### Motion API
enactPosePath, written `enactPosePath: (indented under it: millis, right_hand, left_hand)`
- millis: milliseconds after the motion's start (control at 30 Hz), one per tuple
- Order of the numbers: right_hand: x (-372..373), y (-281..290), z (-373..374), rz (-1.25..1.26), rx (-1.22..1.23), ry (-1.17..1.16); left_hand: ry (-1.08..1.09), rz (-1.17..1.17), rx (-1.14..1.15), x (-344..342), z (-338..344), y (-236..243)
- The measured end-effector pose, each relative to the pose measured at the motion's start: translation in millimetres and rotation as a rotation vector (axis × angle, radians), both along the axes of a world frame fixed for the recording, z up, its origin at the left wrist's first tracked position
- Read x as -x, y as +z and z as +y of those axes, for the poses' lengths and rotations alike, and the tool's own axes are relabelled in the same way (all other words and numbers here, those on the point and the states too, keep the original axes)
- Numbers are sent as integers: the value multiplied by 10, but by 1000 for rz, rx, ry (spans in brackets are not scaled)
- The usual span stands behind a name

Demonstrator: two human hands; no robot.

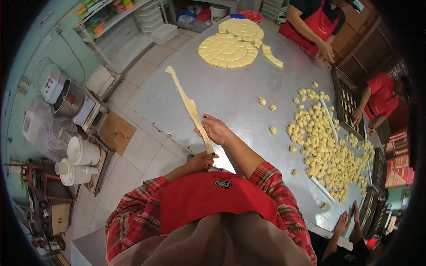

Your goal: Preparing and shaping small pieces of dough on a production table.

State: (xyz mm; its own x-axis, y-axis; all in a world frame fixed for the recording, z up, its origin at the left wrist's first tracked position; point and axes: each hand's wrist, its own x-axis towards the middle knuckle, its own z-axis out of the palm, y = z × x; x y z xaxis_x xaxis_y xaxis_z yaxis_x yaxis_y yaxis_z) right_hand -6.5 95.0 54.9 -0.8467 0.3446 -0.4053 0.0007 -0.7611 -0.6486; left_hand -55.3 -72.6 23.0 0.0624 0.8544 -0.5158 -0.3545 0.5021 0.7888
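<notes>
A long, pale yellow strip of dough runs from the steel table back toward my body. My left hand is closed on its near end, close to the red apron. Farther up the strip, my right hand holds it with the fingers beneath and the thumb raised at its side. Beyond the hands, the far stretch of the strip lies slanting to the left on the table. A round sheet of dough cut into many pieces lies at the far side.
Many small dough lumps cover the table's right side, with white sticks among them. Co-workers in red stand at the far right beside a dark baking tray. A mixer and white buckets stand to the left.
</notes>
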Motion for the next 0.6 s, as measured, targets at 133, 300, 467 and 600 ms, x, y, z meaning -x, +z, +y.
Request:
enactPosePath:
  millis: [133,300,467,600]
  right_hand:
    - [324,-161,134,21,-106,-22]
    - [655,-32,314,-86,-190,-98]
    - [732,-112,669,-126,-263,-320]
    - [402,-106,858,-394,-1159,-147]
  left_hand:
    - [69,120,54,138,-287,-124]
    - [239,416,-143,462,-549,320]
    - [71,681,54,778,-618,515]
    - [135,523,3,959,-582,406]
